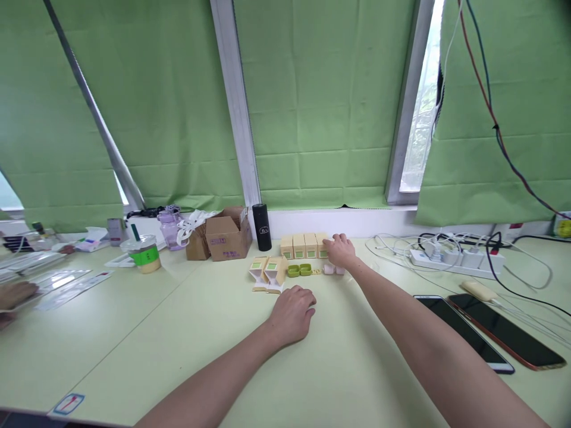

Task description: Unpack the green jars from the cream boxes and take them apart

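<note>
Place: an office or small packing workroom is showing here.
Surface: a long pale green desk is running along a window wall.
Window: green blinds are hanging across the top of the frame.
Power: a loaded power strip is lying at right (cables trailing).
Goods: small cardboard boxes and a row of tan cartons are sitting mid-frame.
Company: another person's hand is working at far left.

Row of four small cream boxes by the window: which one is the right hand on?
The rightmost box of the row. The right hand rests its fingers against that end box; the other three boxes to its left stand untouched.
</note>
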`<control>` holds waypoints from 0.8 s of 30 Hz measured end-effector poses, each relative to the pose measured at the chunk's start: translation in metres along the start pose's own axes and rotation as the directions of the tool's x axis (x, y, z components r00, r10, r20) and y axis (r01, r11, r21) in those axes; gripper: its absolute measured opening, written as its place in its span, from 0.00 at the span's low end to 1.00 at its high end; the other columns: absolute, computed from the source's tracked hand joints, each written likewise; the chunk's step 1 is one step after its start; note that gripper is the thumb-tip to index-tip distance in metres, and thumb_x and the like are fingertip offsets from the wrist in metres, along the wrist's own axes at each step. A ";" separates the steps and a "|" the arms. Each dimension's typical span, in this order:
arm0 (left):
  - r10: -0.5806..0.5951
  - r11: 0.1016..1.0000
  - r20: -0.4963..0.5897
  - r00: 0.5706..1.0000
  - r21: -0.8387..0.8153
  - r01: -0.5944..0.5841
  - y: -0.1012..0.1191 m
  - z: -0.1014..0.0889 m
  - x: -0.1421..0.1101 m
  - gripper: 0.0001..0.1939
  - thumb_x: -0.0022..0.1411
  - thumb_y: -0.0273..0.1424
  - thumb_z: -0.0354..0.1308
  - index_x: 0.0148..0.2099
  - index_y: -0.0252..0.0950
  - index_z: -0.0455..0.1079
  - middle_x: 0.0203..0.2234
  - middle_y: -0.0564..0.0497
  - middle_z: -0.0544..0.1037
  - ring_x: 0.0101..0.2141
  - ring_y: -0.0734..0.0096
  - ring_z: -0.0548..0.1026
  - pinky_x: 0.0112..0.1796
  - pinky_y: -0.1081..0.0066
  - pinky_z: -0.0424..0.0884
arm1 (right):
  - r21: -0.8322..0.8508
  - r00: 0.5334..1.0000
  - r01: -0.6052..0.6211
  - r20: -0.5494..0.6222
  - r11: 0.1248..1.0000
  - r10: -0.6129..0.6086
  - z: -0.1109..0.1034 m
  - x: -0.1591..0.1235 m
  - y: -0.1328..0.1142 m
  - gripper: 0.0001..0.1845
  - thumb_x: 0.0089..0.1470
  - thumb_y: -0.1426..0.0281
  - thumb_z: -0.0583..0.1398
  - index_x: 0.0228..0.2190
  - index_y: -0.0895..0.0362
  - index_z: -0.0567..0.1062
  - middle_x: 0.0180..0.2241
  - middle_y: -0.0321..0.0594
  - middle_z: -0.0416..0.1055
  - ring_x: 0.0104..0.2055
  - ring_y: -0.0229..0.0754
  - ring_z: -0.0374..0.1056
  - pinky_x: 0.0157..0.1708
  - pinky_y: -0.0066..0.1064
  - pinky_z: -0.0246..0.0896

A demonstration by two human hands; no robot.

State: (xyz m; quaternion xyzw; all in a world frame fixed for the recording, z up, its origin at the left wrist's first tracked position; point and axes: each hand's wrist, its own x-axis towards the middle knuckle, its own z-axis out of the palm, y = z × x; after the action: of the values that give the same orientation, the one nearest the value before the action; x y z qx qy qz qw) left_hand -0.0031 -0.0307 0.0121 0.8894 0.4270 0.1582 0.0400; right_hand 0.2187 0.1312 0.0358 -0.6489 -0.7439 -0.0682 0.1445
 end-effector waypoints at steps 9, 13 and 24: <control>0.001 1.000 -0.013 1.000 0.010 -0.001 0.000 0.001 0.001 0.09 0.65 0.27 0.54 0.44 0.40 0.74 0.42 0.46 0.81 0.46 0.53 0.74 0.45 0.56 0.68 | 0.087 0.996 -0.071 0.058 0.994 0.066 -0.002 0.002 -0.001 0.18 0.60 0.76 0.59 0.51 0.54 0.68 0.46 0.49 0.76 0.49 0.49 0.70 0.42 0.36 0.60; 0.007 1.000 -0.024 1.000 0.008 -0.007 0.000 0.001 0.001 0.08 0.65 0.27 0.54 0.44 0.40 0.74 0.42 0.46 0.81 0.46 0.53 0.74 0.44 0.56 0.68 | 0.165 0.995 -0.098 0.022 0.981 0.096 -0.015 -0.001 -0.003 0.17 0.62 0.74 0.58 0.52 0.54 0.68 0.48 0.49 0.75 0.46 0.48 0.72 0.40 0.35 0.60; -0.024 0.998 -0.056 0.998 -0.059 0.020 -0.004 0.003 0.004 0.10 0.66 0.27 0.54 0.43 0.39 0.76 0.40 0.45 0.82 0.46 0.53 0.75 0.45 0.58 0.70 | 0.583 0.982 0.106 -0.187 0.806 0.006 -0.050 -0.088 -0.004 0.21 0.55 0.65 0.65 0.49 0.49 0.66 0.52 0.39 0.73 0.43 0.43 0.71 0.40 0.34 0.65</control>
State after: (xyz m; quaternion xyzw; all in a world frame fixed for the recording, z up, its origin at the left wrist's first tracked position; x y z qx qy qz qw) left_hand -0.0028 -0.0252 0.0089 0.8783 0.4329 0.1953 0.0557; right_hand 0.2316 0.0332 0.0567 -0.5430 -0.7291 0.1041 0.4034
